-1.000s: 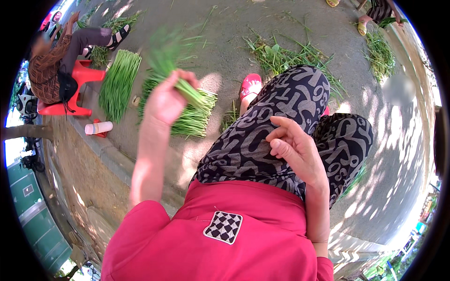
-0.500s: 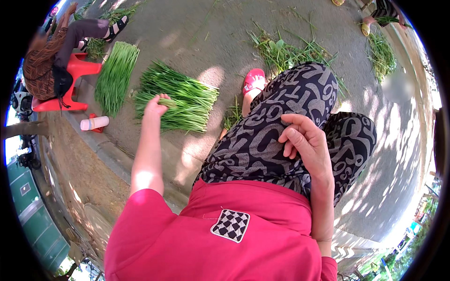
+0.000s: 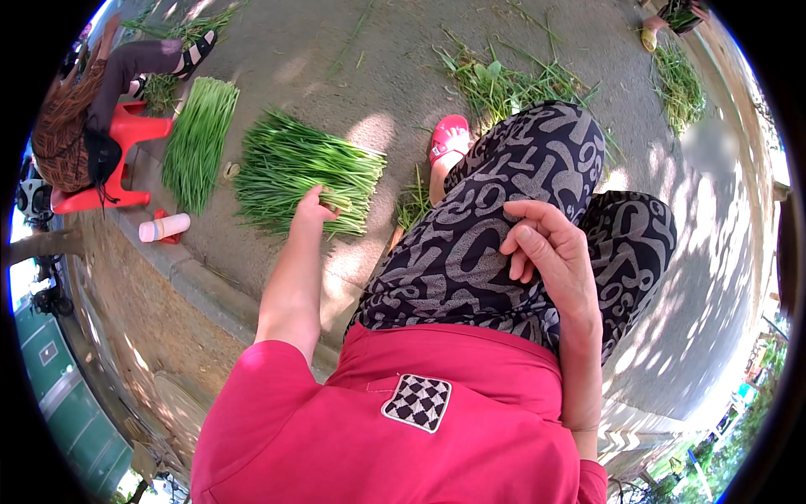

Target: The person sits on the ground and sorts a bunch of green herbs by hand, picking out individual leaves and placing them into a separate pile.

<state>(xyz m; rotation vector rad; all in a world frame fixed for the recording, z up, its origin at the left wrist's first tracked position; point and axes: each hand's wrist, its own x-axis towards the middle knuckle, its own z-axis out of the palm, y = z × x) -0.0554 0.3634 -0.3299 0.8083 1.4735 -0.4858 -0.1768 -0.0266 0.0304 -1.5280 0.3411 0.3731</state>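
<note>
Pinkish-red cloth fills the lower middle of the frame, a shirt (image 3: pixel 336 445) with a black-and-white checked patch (image 3: pixel 417 402) on its front. Just above it, black trousers (image 3: pixel 504 218) covered in grey letter-like shapes spread across the centre and toward the right. Over them hangs the right hand (image 3: pixel 550 252), fingers loosely curled with a narrow gap to the thumb and nothing visible in it. Left of centre, the left hand (image 3: pixel 317 204) touches the lower edge of a broad pile of green stalks (image 3: pixel 294 164); whether its fingers have closed around any stalks I cannot tell. That pile lies on the grey pavement (image 3: pixel 336 92), thin stems set side by side and running roughly left to right. Dark, ragged green marks its left end, while the right end is paler, yellowish green, with the tips nearly lined up. Beyond the toe of a pink sandal (image 3: pixel 451 134), in the upper middle, a loose heap of greens (image 3: pixel 504 84) sprawls in every direction. Toward the left edge, a pale pink bottle (image 3: pixel 164 228) lies on its side near the kerb. Above and to the right of the bottle, a second bundle of stalks (image 3: pixel 200 143) lies steeply slanted, neat and light-tipped at its top. In the upper left, a person (image 3: pixel 63 134) in dark sandals sits on a red plastic stool (image 3: pixel 138 128).
</note>
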